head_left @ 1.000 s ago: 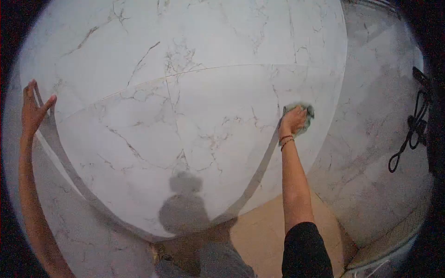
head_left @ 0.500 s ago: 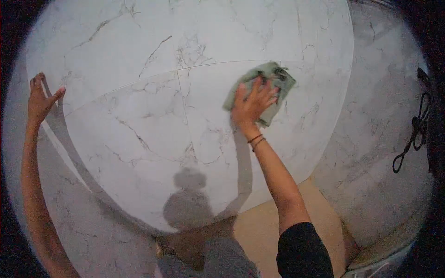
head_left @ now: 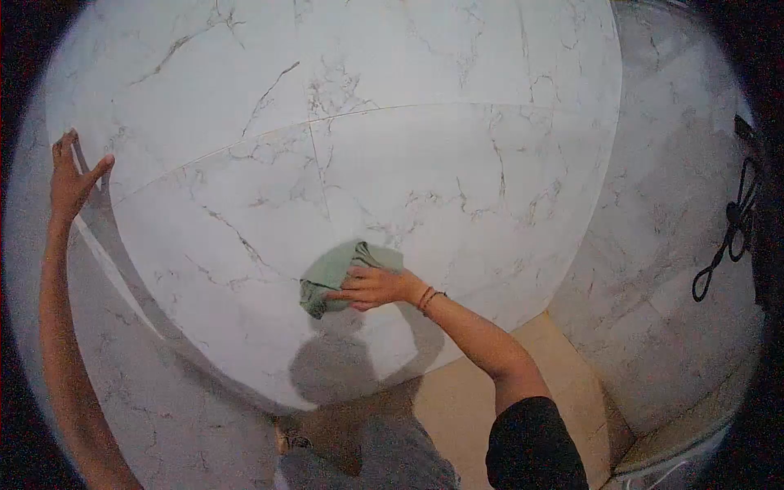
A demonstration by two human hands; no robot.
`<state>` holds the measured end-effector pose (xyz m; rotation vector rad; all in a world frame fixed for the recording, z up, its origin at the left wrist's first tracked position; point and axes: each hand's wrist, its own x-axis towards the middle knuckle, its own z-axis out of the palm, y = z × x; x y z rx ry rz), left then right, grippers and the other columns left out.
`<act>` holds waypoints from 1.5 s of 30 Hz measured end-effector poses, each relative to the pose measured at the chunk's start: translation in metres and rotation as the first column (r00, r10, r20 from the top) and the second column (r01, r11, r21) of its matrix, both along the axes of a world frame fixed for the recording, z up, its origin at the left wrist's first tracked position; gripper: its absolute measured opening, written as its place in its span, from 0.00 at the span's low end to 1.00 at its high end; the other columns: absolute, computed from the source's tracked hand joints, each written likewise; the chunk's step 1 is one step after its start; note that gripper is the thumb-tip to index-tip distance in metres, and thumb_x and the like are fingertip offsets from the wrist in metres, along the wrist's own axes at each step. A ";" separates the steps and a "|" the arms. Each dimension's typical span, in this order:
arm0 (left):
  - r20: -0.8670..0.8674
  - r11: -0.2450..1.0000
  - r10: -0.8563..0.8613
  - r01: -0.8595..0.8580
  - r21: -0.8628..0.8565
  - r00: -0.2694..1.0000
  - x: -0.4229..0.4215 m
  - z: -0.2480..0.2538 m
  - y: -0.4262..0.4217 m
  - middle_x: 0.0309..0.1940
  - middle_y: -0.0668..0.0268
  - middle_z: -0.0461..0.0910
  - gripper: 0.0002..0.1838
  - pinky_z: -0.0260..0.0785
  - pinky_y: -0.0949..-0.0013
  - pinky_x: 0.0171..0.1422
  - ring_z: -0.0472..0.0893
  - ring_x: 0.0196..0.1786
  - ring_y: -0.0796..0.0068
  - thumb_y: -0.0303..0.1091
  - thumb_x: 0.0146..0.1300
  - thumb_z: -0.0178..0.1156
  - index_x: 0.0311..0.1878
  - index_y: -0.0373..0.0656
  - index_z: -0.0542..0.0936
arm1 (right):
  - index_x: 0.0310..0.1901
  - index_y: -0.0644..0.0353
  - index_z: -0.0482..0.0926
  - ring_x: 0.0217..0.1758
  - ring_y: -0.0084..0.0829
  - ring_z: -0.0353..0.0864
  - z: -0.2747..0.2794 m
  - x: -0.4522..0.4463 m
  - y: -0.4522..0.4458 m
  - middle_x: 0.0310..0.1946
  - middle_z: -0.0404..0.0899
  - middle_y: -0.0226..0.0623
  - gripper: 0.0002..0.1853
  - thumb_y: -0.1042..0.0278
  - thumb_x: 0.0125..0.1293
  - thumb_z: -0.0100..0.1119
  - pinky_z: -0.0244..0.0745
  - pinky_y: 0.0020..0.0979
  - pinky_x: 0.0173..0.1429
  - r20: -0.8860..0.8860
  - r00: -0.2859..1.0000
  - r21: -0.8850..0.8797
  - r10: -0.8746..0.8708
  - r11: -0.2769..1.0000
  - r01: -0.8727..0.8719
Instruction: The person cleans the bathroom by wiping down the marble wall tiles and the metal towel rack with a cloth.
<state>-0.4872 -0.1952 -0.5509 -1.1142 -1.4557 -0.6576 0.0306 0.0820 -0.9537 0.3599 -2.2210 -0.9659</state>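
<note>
Head view: you are pressing a green cloth (head_left: 327, 272) against the broad white marble-patterned surface (head_left: 245, 184) with your right hand (head_left: 374, 288), and the cloth is lying just off the centre of the view, toward 8 o'clock. Your right fingers are reaching across the bunched cloth toward 9 o'clock and are grasping it against the surface, while part of the cloth is spreading out past them. Two thin dark bracelets (head_left: 431, 301) are circling your right wrist, and your forearm is running down toward 5 o'clock, where a black sleeve (head_left: 535, 445) is covering the upper arm. Your left hand (head_left: 73, 184) is hovering or resting near the surface's border between 9 and 10 o'clock; you are holding nothing in it, and the thumb is standing apart from the fingers. You cannot tell here whether its fingertips are touching. A shadow (head_left: 331, 367) of a head is falling on the white surface just below the cloth, between 6 and 7 o'clock. A tan surface (head_left: 465, 400) is showing below the white one toward 5 o'clock, and grey clothing (head_left: 400, 453) is showing at 6 o'clock. A looped black cord (head_left: 737, 233) is hanging or lying at 3 o'clock, well apart from both hands.
</note>
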 end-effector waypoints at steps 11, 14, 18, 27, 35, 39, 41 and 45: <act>-0.117 0.994 0.107 -0.104 0.024 0.987 -0.042 0.004 0.006 0.75 0.45 0.64 0.54 0.63 0.50 0.79 0.67 0.77 0.46 0.61 0.59 0.74 0.79 0.39 0.62 | 0.66 0.38 0.82 0.68 0.44 0.77 0.108 0.157 0.024 0.68 0.78 0.33 0.35 0.38 0.56 0.69 0.52 0.69 0.76 -0.467 0.794 -0.212 -0.389 0.921 0.326; -0.117 0.992 0.129 -0.129 0.008 0.985 -0.049 0.006 0.006 0.75 0.46 0.63 0.54 0.62 0.51 0.80 0.67 0.77 0.47 0.61 0.60 0.73 0.79 0.36 0.62 | 0.70 0.43 0.77 0.79 0.51 0.65 0.095 0.197 0.052 0.80 0.64 0.41 0.36 0.47 0.58 0.67 0.45 0.69 0.80 -0.627 0.598 -0.434 -0.499 0.861 0.264; -0.181 0.993 0.121 -0.119 0.025 0.976 -0.059 0.006 0.008 0.75 0.45 0.64 0.54 0.61 0.51 0.81 0.67 0.77 0.47 0.61 0.60 0.73 0.79 0.35 0.62 | 0.75 0.45 0.71 0.83 0.52 0.57 0.066 0.241 0.091 0.81 0.59 0.43 0.37 0.46 0.64 0.64 0.48 0.61 0.82 -0.755 0.354 -0.528 -0.552 0.832 0.171; -0.123 0.988 0.153 -0.155 -0.005 0.981 -0.038 0.006 0.001 0.75 0.44 0.65 0.55 0.59 0.52 0.82 0.66 0.78 0.47 0.63 0.60 0.72 0.79 0.35 0.62 | 0.82 0.60 0.53 0.84 0.57 0.49 -0.022 0.272 0.128 0.83 0.49 0.51 0.41 0.36 0.80 0.37 0.49 0.58 0.83 -0.032 -0.273 -0.855 -0.962 0.168 -0.491; -0.121 0.990 0.138 -0.139 0.000 0.983 -0.057 0.009 0.003 0.78 0.45 0.63 0.48 0.55 0.53 0.84 0.63 0.80 0.49 0.54 0.63 0.73 0.78 0.35 0.64 | 0.82 0.58 0.49 0.85 0.68 0.38 0.041 0.149 0.046 0.83 0.45 0.57 0.40 0.37 0.81 0.36 0.39 0.71 0.80 -0.155 -0.281 -0.711 -0.947 0.304 -0.634; -0.211 0.984 0.176 -0.175 0.024 0.962 -0.075 0.011 0.009 0.78 0.48 0.62 0.52 0.57 0.53 0.83 0.63 0.80 0.51 0.62 0.62 0.71 0.79 0.38 0.63 | 0.81 0.64 0.52 0.85 0.67 0.34 0.046 0.094 0.039 0.83 0.44 0.61 0.39 0.41 0.82 0.39 0.31 0.72 0.80 -0.446 -0.159 -0.828 -0.881 0.473 -0.301; -0.163 0.980 0.196 -0.190 0.049 0.967 -0.072 0.009 0.010 0.77 0.47 0.63 0.53 0.56 0.53 0.83 0.63 0.80 0.51 0.62 0.62 0.71 0.79 0.36 0.63 | 0.79 0.66 0.55 0.85 0.68 0.35 0.049 0.064 0.026 0.83 0.44 0.62 0.39 0.41 0.81 0.42 0.30 0.73 0.79 -0.525 -0.085 -0.826 -0.847 0.531 -0.189; -0.132 0.993 0.115 -0.113 0.021 0.984 -0.058 0.007 0.004 0.77 0.47 0.65 0.48 0.55 0.54 0.84 0.63 0.80 0.52 0.54 0.64 0.73 0.77 0.35 0.65 | 0.70 0.57 0.71 0.83 0.75 0.38 0.061 0.022 -0.020 0.83 0.46 0.58 0.35 0.39 0.71 0.54 0.32 0.79 0.77 -0.685 0.249 -0.700 -0.684 0.714 0.034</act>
